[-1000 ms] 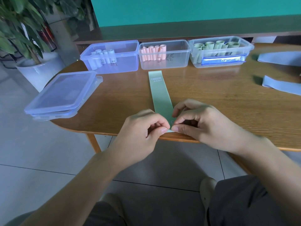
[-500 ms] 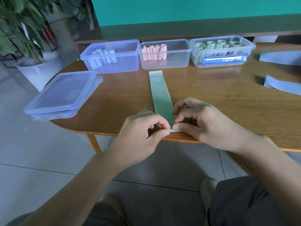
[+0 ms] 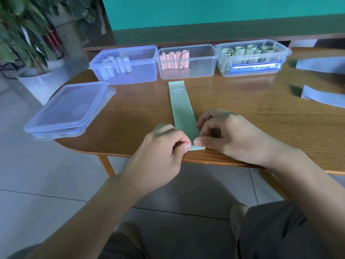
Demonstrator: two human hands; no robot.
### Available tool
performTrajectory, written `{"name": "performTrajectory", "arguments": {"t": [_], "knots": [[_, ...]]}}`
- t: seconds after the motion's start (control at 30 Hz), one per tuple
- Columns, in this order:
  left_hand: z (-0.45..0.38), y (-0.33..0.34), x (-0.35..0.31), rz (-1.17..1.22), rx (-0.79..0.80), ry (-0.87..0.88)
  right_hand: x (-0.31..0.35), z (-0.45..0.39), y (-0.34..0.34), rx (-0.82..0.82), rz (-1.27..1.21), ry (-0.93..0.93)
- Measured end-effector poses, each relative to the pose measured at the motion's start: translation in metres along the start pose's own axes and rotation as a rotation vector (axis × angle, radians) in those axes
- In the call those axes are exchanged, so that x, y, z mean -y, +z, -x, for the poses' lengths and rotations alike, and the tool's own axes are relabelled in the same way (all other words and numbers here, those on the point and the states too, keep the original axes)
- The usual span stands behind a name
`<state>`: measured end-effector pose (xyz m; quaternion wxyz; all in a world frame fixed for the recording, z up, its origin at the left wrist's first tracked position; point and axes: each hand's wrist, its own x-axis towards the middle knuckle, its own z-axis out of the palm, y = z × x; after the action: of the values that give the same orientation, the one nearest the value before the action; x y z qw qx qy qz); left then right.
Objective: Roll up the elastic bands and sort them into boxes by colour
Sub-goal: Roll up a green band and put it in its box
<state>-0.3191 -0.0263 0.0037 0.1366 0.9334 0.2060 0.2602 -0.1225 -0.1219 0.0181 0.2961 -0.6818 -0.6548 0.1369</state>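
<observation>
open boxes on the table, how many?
3, in a row along the far edge: left box with pale rolls, middle box with pink rolls, right box with green rolls.

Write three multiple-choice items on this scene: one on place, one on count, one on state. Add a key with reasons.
1. Where is the pink rolls' box?
A. middle of the row
B. left end
C. on the lids

2. How many open boxes stand on the table?
A. two
B. three
C. four

3. How is the green band now?
A. fully rolled
B. in a box
C. flat, near end pinched

Key: 1 A, it sits between the two other boxes; 2 B, three stand in a row; 3 C, the left hand and right hand pinch its near end.
</observation>
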Motion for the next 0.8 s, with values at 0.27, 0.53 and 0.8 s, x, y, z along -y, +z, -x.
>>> {"name": "performTrajectory", "arguments": {"t": [0.27, 0.53, 0.8], "knots": [[0.003, 0.003, 0.004, -0.011, -0.038, 0.066, -0.002, -0.005, 0.004, -0.07, 0.025, -0.037], [0.0, 0.005, 0.005, -0.018, -0.062, 0.059, -0.006, 0.006, 0.003, -0.062, -0.147, -0.151], [0.0, 0.005, 0.008, -0.077, -0.103, 0.076, -0.01, 0.002, 0.004, -0.041, -0.112, -0.169]]}}
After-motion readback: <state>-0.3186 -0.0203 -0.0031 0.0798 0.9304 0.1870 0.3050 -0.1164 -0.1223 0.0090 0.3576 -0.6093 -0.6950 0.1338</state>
